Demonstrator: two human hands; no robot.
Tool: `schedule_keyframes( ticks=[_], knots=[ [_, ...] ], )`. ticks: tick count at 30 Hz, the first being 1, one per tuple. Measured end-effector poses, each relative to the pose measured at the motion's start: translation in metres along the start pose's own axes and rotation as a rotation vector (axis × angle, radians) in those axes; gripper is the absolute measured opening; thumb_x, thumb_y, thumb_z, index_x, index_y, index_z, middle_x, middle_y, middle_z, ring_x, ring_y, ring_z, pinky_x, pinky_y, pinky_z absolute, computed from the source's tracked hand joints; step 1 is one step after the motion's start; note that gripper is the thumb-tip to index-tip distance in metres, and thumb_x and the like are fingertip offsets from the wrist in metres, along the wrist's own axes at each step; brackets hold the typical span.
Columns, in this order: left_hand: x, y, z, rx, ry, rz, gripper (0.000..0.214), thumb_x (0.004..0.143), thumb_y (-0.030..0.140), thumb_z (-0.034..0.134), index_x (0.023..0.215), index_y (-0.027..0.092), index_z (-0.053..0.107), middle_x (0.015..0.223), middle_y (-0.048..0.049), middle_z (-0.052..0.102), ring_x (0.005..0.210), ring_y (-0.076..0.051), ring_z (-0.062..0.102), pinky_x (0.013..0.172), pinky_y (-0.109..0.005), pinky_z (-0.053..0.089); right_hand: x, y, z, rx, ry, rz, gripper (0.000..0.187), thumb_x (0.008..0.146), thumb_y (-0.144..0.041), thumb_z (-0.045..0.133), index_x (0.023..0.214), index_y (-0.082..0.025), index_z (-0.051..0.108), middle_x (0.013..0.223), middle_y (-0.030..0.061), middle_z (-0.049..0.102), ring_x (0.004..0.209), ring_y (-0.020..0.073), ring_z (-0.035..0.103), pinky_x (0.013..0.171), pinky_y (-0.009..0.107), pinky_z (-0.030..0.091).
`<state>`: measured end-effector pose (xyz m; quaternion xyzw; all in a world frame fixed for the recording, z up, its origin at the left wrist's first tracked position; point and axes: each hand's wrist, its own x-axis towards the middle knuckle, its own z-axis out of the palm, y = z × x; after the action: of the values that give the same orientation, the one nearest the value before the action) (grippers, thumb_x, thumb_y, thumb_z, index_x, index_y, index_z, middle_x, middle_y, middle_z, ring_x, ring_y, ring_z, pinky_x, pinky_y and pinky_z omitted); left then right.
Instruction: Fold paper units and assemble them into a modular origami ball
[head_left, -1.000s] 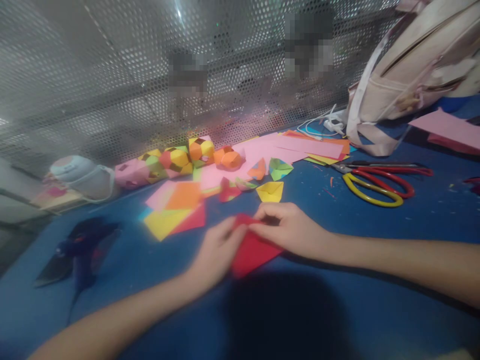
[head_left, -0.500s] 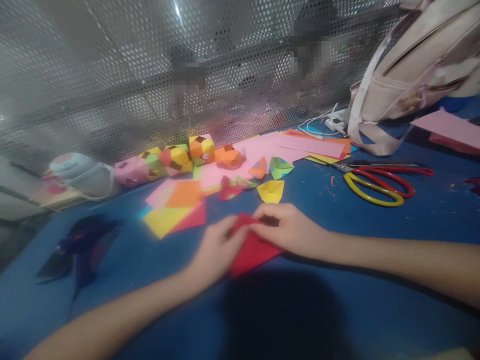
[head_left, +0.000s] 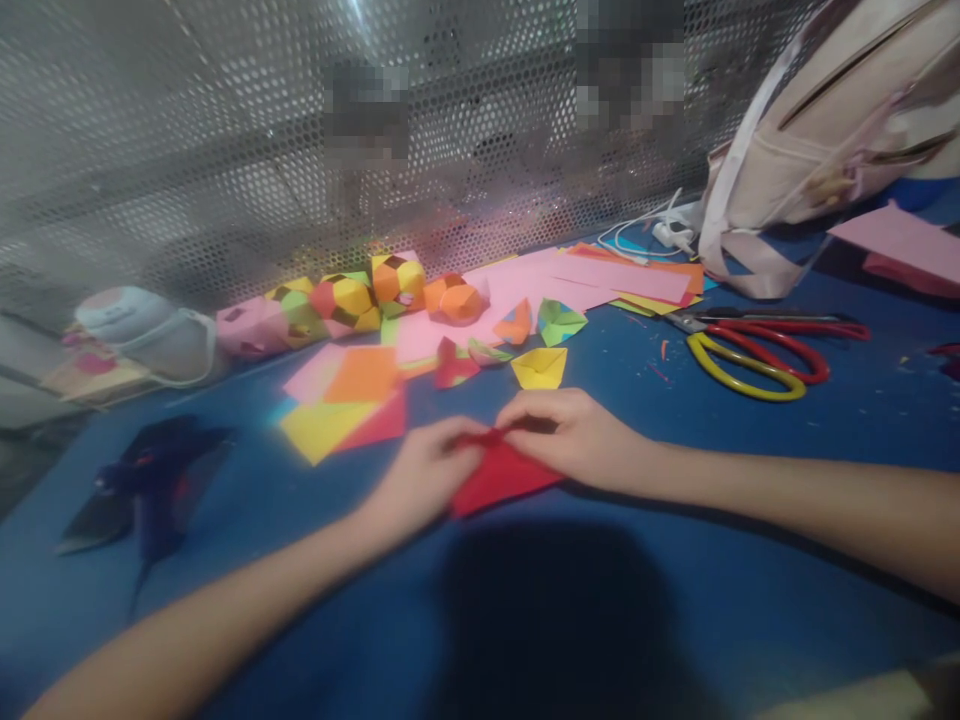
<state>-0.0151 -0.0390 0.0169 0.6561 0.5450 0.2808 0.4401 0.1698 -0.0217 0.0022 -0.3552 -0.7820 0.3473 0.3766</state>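
Note:
A folded red paper (head_left: 501,476) lies on the blue table (head_left: 675,560) in front of me. My left hand (head_left: 421,473) pinches its left upper edge, fingers closed on it. My right hand (head_left: 581,438) presses and pinches the top corner from the right, fingers curled. Both hands meet at the paper's upper tip. Just beyond them sits a small folded yellow piece (head_left: 540,367).
Loose coloured sheets (head_left: 352,400) and folded paper balls (head_left: 352,300) line the perforated metal wall (head_left: 225,150). Red and yellow scissors (head_left: 757,355) lie to the right, near a pale backpack (head_left: 817,150) and a white cable (head_left: 652,235). A dark object (head_left: 150,480) and a mask (head_left: 150,335) lie left.
The view has shifted slightly, so everything sits a little higher. My hands have drawn closer together at the red paper's top, and the paper looks more folded.

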Motion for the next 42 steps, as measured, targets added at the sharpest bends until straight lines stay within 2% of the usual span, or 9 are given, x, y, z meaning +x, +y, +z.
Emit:
schedule_keyframes(
  ticks=[6, 11, 19, 24, 28, 34, 37, 42],
  knots=[
    [0.001, -0.002, -0.004, -0.102, -0.076, -0.014, 0.022, 0.077, 0.022, 0.053, 0.090, 0.019, 0.071, 0.098, -0.0035, 0.073, 0.083, -0.017, 0.063, 0.077, -0.028, 0.048, 0.000, 0.007, -0.003, -0.053, -0.034, -0.229, 0.023, 0.083, -0.008, 0.048, 0.086, -0.018, 0.069, 0.078, 0.0028, 0.068, 0.071, 0.0119, 0.062, 0.067, 0.024, 0.049],
    [0.002, -0.005, -0.007, -0.158, -0.132, -0.029, 0.025, 0.077, 0.024, 0.050, 0.090, 0.020, 0.071, 0.098, -0.0022, 0.073, 0.086, -0.018, 0.064, 0.080, -0.030, 0.047, -0.003, 0.011, -0.004, -0.107, -0.068, -0.337, 0.027, 0.086, -0.008, 0.046, 0.094, -0.017, 0.070, 0.083, 0.0062, 0.068, 0.076, 0.0131, 0.063, 0.070, 0.025, 0.050],
    [0.000, -0.004, -0.007, -0.266, -0.172, -0.036, 0.023, 0.076, 0.024, 0.051, 0.088, 0.018, 0.070, 0.097, -0.0046, 0.073, 0.091, -0.021, 0.064, 0.078, -0.031, 0.049, -0.004, 0.012, -0.002, -0.192, -0.049, -0.402, 0.028, 0.088, -0.010, 0.043, 0.095, -0.018, 0.069, 0.081, 0.0059, 0.067, 0.074, 0.0132, 0.062, 0.068, 0.025, 0.050],
    [-0.003, 0.002, -0.004, -0.180, -0.143, -0.040, 0.015, 0.075, 0.028, 0.065, 0.085, 0.016, 0.066, 0.084, -0.0033, 0.070, 0.080, -0.017, 0.063, 0.077, -0.030, 0.048, -0.005, 0.012, -0.001, -0.174, -0.031, -0.393, 0.026, 0.087, -0.010, 0.045, 0.093, -0.018, 0.069, 0.079, 0.0051, 0.066, 0.072, 0.0125, 0.062, 0.066, 0.024, 0.050],
    [-0.004, 0.003, -0.003, -0.112, -0.103, -0.021, 0.012, 0.076, 0.025, 0.063, 0.084, 0.016, 0.066, 0.084, -0.0029, 0.069, 0.082, -0.016, 0.062, 0.079, -0.030, 0.048, -0.005, 0.010, -0.002, -0.173, -0.031, -0.417, 0.023, 0.087, -0.009, 0.048, 0.094, -0.014, 0.069, 0.081, 0.0073, 0.067, 0.074, 0.0125, 0.063, 0.067, 0.023, 0.050],
    [-0.005, 0.006, -0.004, -0.038, -0.072, 0.016, 0.012, 0.078, 0.024, 0.059, 0.084, 0.017, 0.067, 0.086, -0.0032, 0.070, 0.081, -0.016, 0.062, 0.082, -0.031, 0.048, -0.006, 0.010, -0.001, -0.226, -0.036, -0.469, 0.022, 0.089, -0.009, 0.047, 0.096, -0.014, 0.068, 0.083, 0.0079, 0.067, 0.076, 0.0130, 0.063, 0.068, 0.022, 0.051],
    [-0.005, 0.006, -0.005, -0.035, -0.109, 0.024, 0.017, 0.076, 0.022, 0.060, 0.091, 0.016, 0.066, 0.089, -0.0040, 0.070, 0.082, -0.017, 0.062, 0.080, -0.031, 0.048, -0.007, 0.012, -0.001, -0.255, -0.027, -0.513, 0.022, 0.089, -0.009, 0.047, 0.094, -0.011, 0.069, 0.081, 0.0096, 0.066, 0.074, 0.0139, 0.062, 0.065, 0.023, 0.050],
    [-0.005, 0.006, -0.012, -0.028, -0.206, 0.013, 0.042, 0.068, 0.008, 0.055, 0.107, 0.019, 0.063, 0.104, -0.0032, 0.069, 0.085, -0.015, 0.063, 0.082, -0.028, 0.048, -0.007, 0.013, -0.002, -0.228, 0.006, -0.539, 0.021, 0.090, -0.009, 0.049, 0.090, -0.012, 0.069, 0.085, 0.0096, 0.065, 0.076, 0.0129, 0.062, 0.067, 0.023, 0.051]
  ],
)
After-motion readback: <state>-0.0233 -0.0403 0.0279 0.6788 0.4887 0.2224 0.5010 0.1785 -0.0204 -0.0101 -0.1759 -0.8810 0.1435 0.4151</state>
